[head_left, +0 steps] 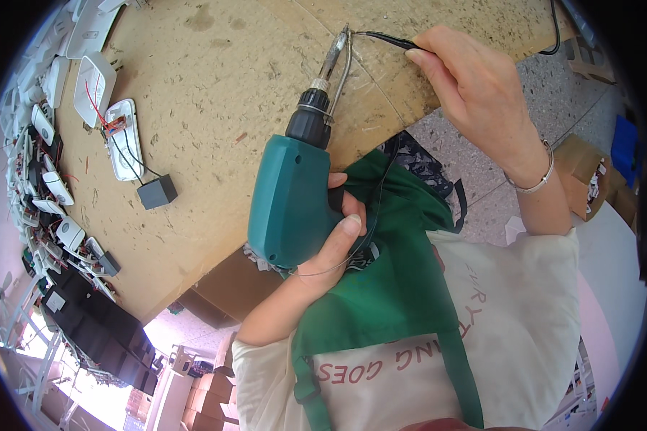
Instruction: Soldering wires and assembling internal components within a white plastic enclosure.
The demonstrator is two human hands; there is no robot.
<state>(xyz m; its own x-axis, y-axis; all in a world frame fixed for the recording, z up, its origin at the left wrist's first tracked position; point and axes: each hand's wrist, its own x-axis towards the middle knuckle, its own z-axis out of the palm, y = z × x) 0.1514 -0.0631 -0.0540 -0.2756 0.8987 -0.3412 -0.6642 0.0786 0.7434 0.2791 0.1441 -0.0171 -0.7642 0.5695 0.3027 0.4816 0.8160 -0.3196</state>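
My left hand [338, 233] is wrapped round the handle of a teal soldering gun [287, 194], its fingers near the trigger. The gun has a black collar and a metal tip pointing to the far side, with a thin bent solder feed tube [345, 72] running beside it. My right hand [474, 82] pinches a thin black wire [384, 38] between thumb and forefinger. The wire's pale, narrow end reaches left to the soldering gun's tip; whether they touch, I cannot tell. Both meet above the worn tan tabletop [216, 93].
On the left lie an open white housing [95, 86], a white cover [127, 154] with red and black wires, and a small black box [157, 192]. Several white units [68, 233] crowd the left edge. A cardboard box [579, 169] stands on the floor at right.
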